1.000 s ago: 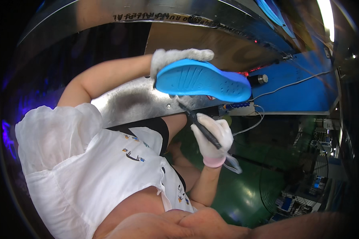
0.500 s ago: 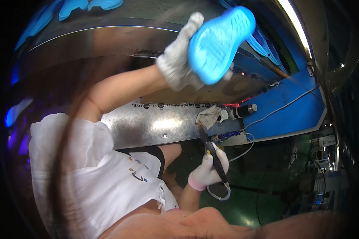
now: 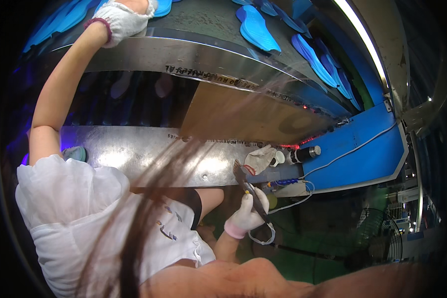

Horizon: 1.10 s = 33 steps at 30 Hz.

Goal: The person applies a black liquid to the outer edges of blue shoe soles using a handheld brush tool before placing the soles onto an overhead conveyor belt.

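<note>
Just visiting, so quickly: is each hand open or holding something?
Left hand: by a blue insole; grip cannot be told.
Right hand: closed, holding a tool.

1. We stretch our left arm (image 3: 57, 94) far out, elbow (image 3: 45, 131) slightly bent.
2. Our gloved left hand (image 3: 121, 22) meets the top edge; grip unclear.
3. Our gloved right hand (image 3: 248, 211) sits lower, fingers (image 3: 261, 199) curled, thumb (image 3: 246, 199) upward.

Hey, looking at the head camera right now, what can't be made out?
- Head view: the left hand is cut off by the top edge, so its grip on the blue insole there can't be told.
- Head view: some fingers of the right hand are hidden behind the black tool and the hand itself.
- Head view: blurred hair strands cover part of the white shirt.
</note>
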### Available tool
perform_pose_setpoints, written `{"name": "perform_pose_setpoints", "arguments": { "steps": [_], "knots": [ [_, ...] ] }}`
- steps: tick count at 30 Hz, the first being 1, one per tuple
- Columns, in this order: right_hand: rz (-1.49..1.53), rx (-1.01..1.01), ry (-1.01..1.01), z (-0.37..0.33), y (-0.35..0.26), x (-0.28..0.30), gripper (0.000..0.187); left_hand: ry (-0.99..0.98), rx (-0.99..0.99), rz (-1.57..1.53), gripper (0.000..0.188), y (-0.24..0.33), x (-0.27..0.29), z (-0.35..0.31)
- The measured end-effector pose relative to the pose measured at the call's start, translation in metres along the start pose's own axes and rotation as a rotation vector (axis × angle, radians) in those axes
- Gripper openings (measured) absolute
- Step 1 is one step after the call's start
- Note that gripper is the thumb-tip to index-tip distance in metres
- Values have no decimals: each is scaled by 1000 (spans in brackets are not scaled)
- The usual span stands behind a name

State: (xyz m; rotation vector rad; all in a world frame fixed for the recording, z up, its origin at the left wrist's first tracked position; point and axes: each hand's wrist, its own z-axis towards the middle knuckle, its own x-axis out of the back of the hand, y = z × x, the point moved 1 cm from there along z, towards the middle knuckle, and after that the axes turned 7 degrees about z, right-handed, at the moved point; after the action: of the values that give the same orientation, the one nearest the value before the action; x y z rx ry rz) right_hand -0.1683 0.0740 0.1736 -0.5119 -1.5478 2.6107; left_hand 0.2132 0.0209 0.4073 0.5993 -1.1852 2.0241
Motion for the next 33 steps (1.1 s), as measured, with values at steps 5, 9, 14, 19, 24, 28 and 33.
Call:
{"name": "perform_pose_setpoints", "arguments": {
  "steps": [5,9,14,19,24,28,33],
  "knots": [
    [49,-66,8,-1,0,-5,26,116,102,-169,42,7,2,-8],
    [-30,-57,39,-2,-4,5,26,587,-57,-885,23,25,-48,-15],
    [-121,-53,73,-2,3,21,25,804,-334,-1029,28,78,11,-44],
    [-53,-35,176,-3,1,24,22,704,-356,-1391,31,130,-16,-43],
    [49,-228,263,5,19,38,18,578,-428,-1335,38,187,-59,-119],
    [15,-320,339,8,41,47,25,727,-441,-1465,28,276,-107,-166],
    [152,-379,467,16,67,55,16,66,-383,-1470,36,306,-143,-213]
  ]
}}
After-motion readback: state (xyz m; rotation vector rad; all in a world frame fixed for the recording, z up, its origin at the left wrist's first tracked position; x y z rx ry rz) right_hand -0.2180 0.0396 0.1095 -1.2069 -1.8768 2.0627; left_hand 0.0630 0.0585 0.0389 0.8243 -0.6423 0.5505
